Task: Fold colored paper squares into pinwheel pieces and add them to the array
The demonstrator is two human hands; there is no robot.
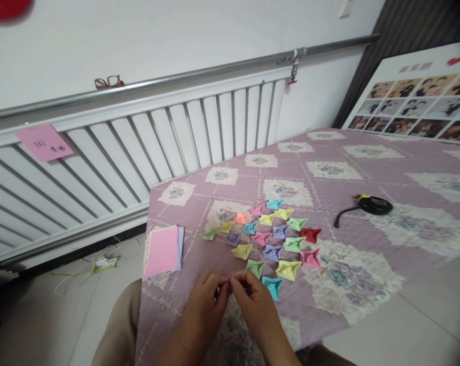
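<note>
Where the lower centre of the frame shows two bare hands meeting, the left hand [204,305] and the right hand [255,302] pinch a small pink paper piece [230,276] between thumbs and fingertips; each grip is closed narrow on the paper, fingers curled inward; the piece is raised just off the cloth-covered surface [329,152], close to the person's body, which seems to let both hands work its edges at once; just beyond the hands, in the middle of the frame, lie some twenty folded paper shapes [272,252] in pink, green, yellow, blue, purple, orange and red, spread flat side by side rather than heaped, likely so each stays in view and easy reach; left of them, near the surface's edge, sits a stack of paper sheets [162,251] with a pink sheet on top, also close at hand; a black coiled object [375,205] with a trailing strap lies well apart at right; glasses [108,81] rest on a rail above the radiator [138,147] at upper left.
</note>
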